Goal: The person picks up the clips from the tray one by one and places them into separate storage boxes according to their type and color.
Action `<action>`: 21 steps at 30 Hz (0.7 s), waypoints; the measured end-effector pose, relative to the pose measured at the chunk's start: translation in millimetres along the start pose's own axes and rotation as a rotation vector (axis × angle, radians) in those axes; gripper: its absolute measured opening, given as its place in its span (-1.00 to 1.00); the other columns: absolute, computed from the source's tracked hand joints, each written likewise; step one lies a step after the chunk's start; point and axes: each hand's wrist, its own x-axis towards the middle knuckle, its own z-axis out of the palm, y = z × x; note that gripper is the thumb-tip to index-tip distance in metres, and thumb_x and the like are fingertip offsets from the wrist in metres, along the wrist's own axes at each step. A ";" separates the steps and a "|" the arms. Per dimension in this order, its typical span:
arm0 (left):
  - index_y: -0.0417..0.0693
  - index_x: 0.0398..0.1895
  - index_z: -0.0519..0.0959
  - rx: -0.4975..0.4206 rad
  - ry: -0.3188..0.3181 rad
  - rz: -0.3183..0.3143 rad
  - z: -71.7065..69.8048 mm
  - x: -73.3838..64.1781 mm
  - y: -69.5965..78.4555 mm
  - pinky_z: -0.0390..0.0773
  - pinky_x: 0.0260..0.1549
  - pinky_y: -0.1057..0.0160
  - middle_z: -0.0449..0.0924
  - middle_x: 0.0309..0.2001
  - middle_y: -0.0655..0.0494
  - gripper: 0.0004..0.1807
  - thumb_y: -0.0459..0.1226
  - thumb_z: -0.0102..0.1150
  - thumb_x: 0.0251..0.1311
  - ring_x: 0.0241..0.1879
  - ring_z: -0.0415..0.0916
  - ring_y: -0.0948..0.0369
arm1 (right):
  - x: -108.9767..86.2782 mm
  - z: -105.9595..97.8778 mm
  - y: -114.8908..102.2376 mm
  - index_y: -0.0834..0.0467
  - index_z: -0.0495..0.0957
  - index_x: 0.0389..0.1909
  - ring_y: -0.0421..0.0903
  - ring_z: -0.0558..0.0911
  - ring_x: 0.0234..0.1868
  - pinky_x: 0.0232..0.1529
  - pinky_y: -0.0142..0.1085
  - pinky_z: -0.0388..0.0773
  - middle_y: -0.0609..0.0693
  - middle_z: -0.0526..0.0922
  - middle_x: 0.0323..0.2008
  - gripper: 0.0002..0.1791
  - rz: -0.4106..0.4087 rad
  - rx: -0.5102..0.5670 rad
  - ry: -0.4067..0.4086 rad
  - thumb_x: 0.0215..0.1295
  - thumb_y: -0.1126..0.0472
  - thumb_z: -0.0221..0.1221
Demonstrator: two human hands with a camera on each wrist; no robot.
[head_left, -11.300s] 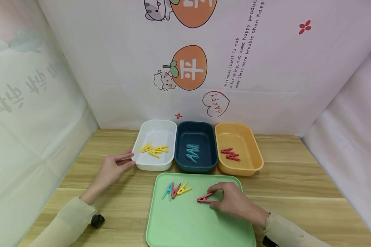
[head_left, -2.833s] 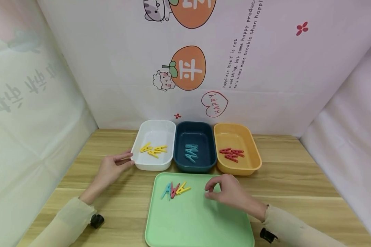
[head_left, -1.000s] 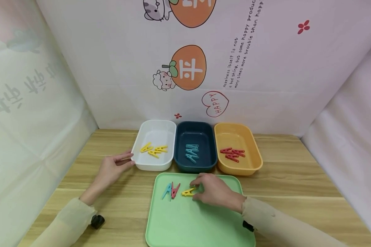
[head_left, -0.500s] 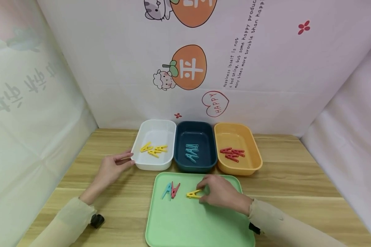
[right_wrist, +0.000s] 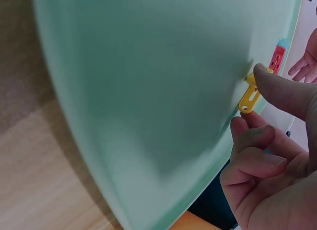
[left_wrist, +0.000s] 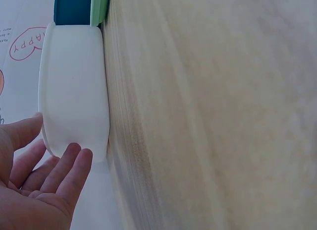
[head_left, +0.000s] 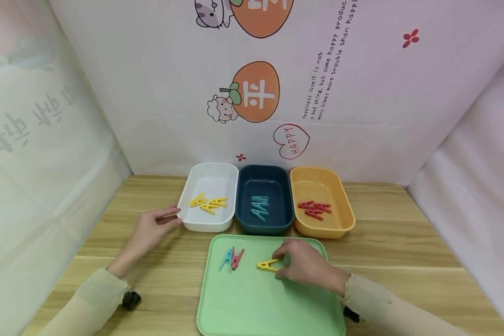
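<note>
My right hand [head_left: 305,264] pinches a yellow clothespin [head_left: 266,265] by its splayed ends, thumb and index finger on either side, low over the green tray [head_left: 243,303]. The right wrist view shows that yellow clothespin [right_wrist: 249,98] between thumb and index fingertip. Left of it on the tray lie a light blue clothespin [head_left: 226,260] and a red clothespin [head_left: 237,258], touching each other. At the white box [head_left: 212,179], my left hand [head_left: 149,231] touches the near left side with loosely extended fingers; three yellow clothespins [head_left: 208,209] lie inside.
Right of the white box stand a dark blue box [head_left: 264,179] with several light blue clothespins [head_left: 260,207] and an orange box [head_left: 321,182] with red clothespins [head_left: 314,212]. The boxes stand side by side behind the tray, before a printed white cloth [head_left: 361,149].
Earlier my right hand held a red clothespin; the orange box now has more red ones. Over the last second it has drawn the yellow clothespin rightward, away from the others. My left hand stays put.
</note>
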 end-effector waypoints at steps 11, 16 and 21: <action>-0.40 0.19 0.64 0.010 -0.004 0.009 1.3 -0.5 -1.4 0.71 -0.10 0.39 0.51 0.37 -0.19 -0.55 -0.30 0.45 0.35 0.11 0.68 -0.13 | -7.2 0.2 6.4 0.05 0.83 -0.16 -0.16 0.62 -0.19 -0.10 -0.13 0.66 -0.20 0.73 -0.24 -0.65 0.021 0.079 0.040 0.00 0.16 0.65; -0.41 0.20 0.64 0.008 0.000 0.005 1.6 -0.4 -1.8 0.70 -0.09 0.40 0.50 0.38 -0.20 -0.55 -0.31 0.44 0.35 0.12 0.67 -0.14 | -11.2 -0.7 10.8 0.04 0.82 -0.13 -0.11 0.66 -0.09 -0.07 -0.10 0.68 -0.15 0.80 -0.16 -0.66 0.028 0.156 0.065 0.03 0.19 0.63; -0.40 0.20 0.64 0.006 0.007 0.008 1.8 -0.1 -1.5 0.71 -0.10 0.39 0.51 0.37 -0.19 -0.55 -0.30 0.45 0.35 0.10 0.69 -0.13 | -13.9 -2.3 14.2 0.08 0.83 -0.09 -0.11 0.66 -0.12 -0.25 -0.30 0.63 -0.13 0.81 -0.15 -0.66 0.015 0.206 0.077 0.07 0.20 0.61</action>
